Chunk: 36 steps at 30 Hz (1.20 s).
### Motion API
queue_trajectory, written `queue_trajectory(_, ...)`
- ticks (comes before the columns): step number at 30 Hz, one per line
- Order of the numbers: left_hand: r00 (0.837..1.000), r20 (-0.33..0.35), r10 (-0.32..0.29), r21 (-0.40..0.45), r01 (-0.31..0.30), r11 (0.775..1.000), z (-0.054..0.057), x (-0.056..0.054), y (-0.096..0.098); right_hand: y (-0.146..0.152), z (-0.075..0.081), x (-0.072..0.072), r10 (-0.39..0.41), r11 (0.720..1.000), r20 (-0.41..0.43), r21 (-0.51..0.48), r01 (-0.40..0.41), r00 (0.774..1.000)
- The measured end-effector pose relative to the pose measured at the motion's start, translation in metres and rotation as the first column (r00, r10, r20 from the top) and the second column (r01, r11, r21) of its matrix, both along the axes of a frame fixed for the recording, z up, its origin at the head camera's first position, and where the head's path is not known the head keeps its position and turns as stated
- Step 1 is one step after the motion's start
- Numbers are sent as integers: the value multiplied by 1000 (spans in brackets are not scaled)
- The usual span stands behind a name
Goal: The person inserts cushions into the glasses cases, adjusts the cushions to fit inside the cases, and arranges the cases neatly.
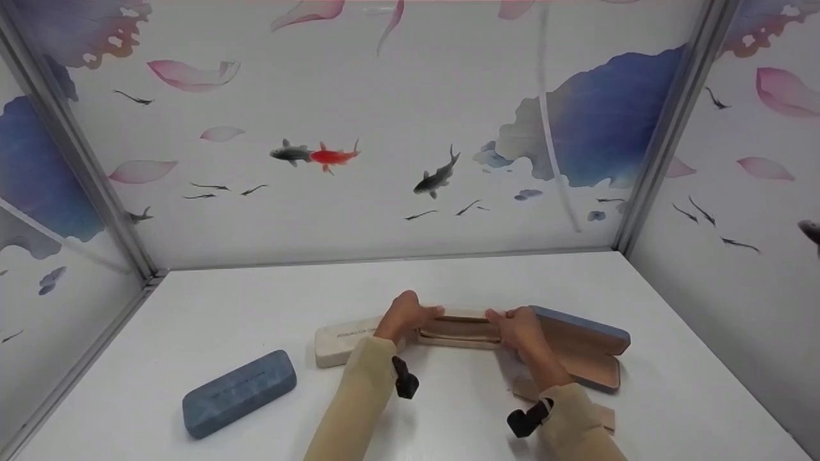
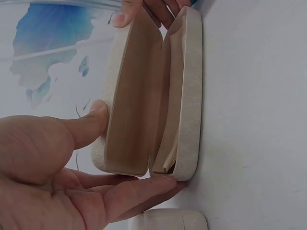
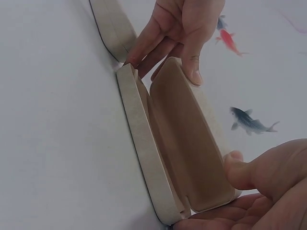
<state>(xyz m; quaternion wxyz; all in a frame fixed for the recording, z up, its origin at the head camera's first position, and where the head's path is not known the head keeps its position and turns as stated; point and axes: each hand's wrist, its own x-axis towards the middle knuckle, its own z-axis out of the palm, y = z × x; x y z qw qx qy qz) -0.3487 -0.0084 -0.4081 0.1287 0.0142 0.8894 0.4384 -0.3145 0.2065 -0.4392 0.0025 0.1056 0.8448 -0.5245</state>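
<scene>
A cream glasses case [image 1: 458,344] with a tan lining stands open between both hands. My left hand [image 1: 403,317] grips its left end, the thumb on the lid's rim and the fingers round the end. At the other end my right hand [image 1: 525,333] holds it the same way, thumb on the lid's rim. The left wrist view shows a folded tan cloth [image 2: 168,143] lying along the base of the case. In the right wrist view the lid [image 3: 192,143] is tilted up from the base, whose underside is at the table.
A closed cream case [image 1: 339,346] lies just left of my left hand. Further left and nearer is a closed blue case [image 1: 240,394]. An open blue case [image 1: 592,371] with tan lining lies beyond my right hand. Flat tan pieces [image 1: 525,388] lie by the right wrist.
</scene>
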Motion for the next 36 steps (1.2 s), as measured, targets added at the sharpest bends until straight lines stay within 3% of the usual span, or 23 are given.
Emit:
queue_trajectory(5,1000,-21,-4,-43,3,999,1,1,1,0,-3,1,-24,999,-1,-28,24,1000)
queue_trajectory(11,997,-61,-56,-88,51,995,0,1,1,1,-5,4,-5,999,-42,-43,3,999)
queue_trajectory(18,991,-95,-94,-124,82,989,-2,0,-1,0,-9,5,-24,1000,-38,-12,23,999)
queue_trajectory(25,993,-89,-77,-134,64,989,-6,-2,-2,0,-12,5,-28,1000,-32,9,29,999)
queue_trajectory(36,987,-141,-80,-137,60,989,-12,-4,-3,2,-14,8,-11,1000,-39,-3,11,999)
